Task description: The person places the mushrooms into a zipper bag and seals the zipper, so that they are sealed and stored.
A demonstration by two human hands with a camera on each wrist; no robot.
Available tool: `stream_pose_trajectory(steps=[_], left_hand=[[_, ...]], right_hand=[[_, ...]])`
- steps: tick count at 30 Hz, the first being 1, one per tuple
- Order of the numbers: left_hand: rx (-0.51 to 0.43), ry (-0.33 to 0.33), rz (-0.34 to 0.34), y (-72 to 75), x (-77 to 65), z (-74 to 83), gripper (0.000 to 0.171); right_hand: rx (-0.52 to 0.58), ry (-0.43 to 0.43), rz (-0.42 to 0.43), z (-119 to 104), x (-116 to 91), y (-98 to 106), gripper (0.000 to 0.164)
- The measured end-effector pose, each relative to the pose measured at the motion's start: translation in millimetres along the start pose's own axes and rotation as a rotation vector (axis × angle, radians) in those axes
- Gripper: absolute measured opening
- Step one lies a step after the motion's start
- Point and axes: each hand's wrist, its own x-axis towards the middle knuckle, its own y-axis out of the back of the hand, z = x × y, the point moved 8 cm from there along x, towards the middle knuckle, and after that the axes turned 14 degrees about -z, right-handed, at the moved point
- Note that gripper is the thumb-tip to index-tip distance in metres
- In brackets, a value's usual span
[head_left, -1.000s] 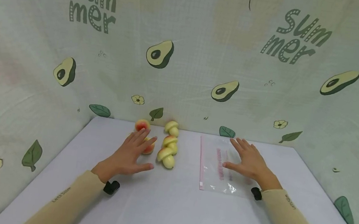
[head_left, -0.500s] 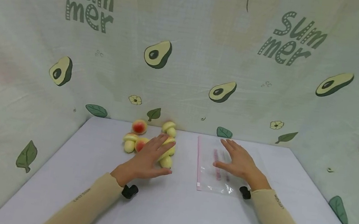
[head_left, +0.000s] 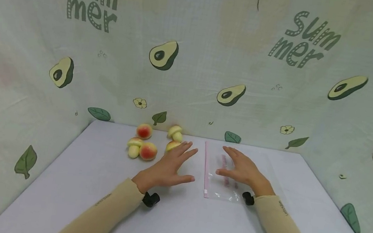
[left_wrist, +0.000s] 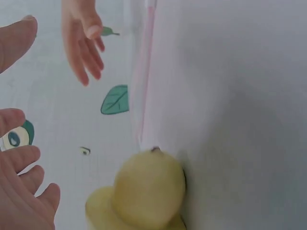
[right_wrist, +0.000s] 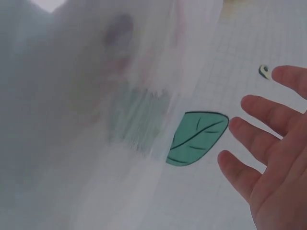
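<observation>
My left hand (head_left: 166,170), fingers spread and holding nothing, hovers over the table between the yellow mushroom-shaped pieces and a clear zip bag (head_left: 213,191). It partly hides a mushroom (head_left: 171,145) and covers whatever lies nearer. Close up in the left wrist view are a pale yellow mushroom (left_wrist: 148,191) and my left hand's loose fingers (left_wrist: 21,158). My right hand (head_left: 246,172), also with nothing in its grasp, is above the flat bag, which has a pink zip edge. In the right wrist view, its fingers (right_wrist: 259,139) are extended, apart from the bag (right_wrist: 139,120).
Farther back lies another mushroom (head_left: 175,133). Left of it are a mushroom (head_left: 134,148) and two round red-and-yellow pieces, one behind (head_left: 144,131) and one nearer (head_left: 148,151). A printed cloth (head_left: 200,63) rises behind the white table (head_left: 176,224).
My left hand has moved right, from the red-and-yellow pieces across the mushrooms toward the bag, uncovering the left group. My right hand has shifted slightly left over the bag.
</observation>
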Motion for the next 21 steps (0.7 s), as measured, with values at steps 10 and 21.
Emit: stream_pose_trajectory(steps=[10, 21], left_hand=[[-0.131, 0.057, -0.102, -16.2, 24.6, 5.4, 0.085], [-0.160, 0.164, -0.162, -33.2, 38.6, -4.4, 0.087]], right_hand=[[0.060, -0.012, -0.067, -1.9, 7.4, -12.3, 0.103], [0.099, -0.039, -0.151, -0.9, 18.8, -23.7, 0.102]])
